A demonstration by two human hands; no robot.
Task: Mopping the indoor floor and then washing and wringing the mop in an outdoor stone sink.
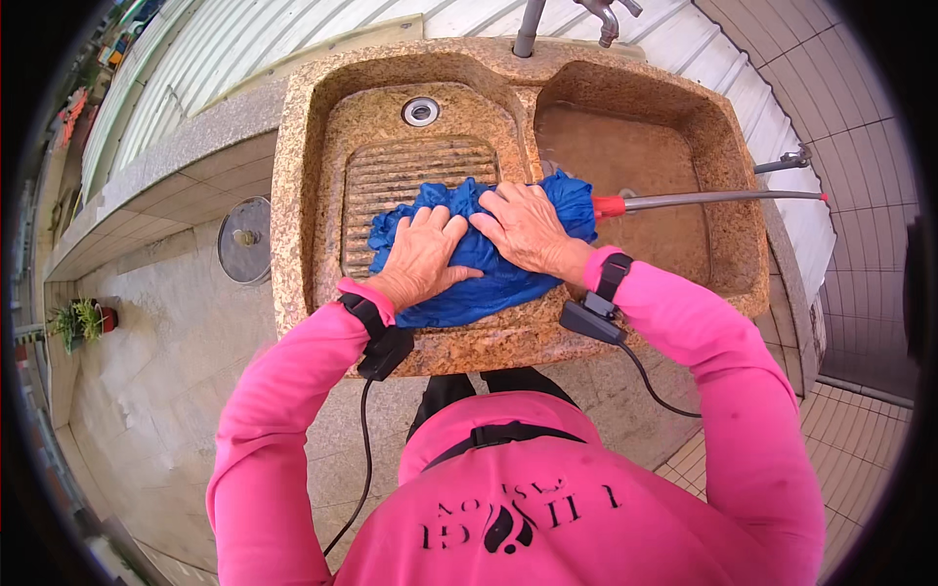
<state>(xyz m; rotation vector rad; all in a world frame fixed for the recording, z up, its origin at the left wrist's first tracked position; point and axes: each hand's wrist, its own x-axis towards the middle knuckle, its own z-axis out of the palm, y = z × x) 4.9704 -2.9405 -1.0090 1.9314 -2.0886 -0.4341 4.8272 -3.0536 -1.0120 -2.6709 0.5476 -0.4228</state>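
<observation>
A crumpled, wet-looking blue cloth point(484, 275) lies bunched over the ribbed washboard point(418, 165) of a speckled stone sink point(289, 220). Pressed onto its left part is my left hand point(427, 253), the fingers bent into the folds and the thumb stretched to the right. My right hand point(531, 227) grips the bundle farther right, near the divider. A red plastic fitting point(609, 207) meets the cloth's right end. From it a thin metal rod point(718, 198) runs across the right basin. Whether cloth and rod are joined is hidden by the folds.
The right basin point(623, 146) holds shallow murky water. A drain point(421, 111) sits in the left basin. A faucet point(607, 26) and grey pipe point(529, 29) rise behind. A round metal lid point(245, 240) and a potted plant point(91, 319) are at left. Cables point(366, 447) hang from my wrists.
</observation>
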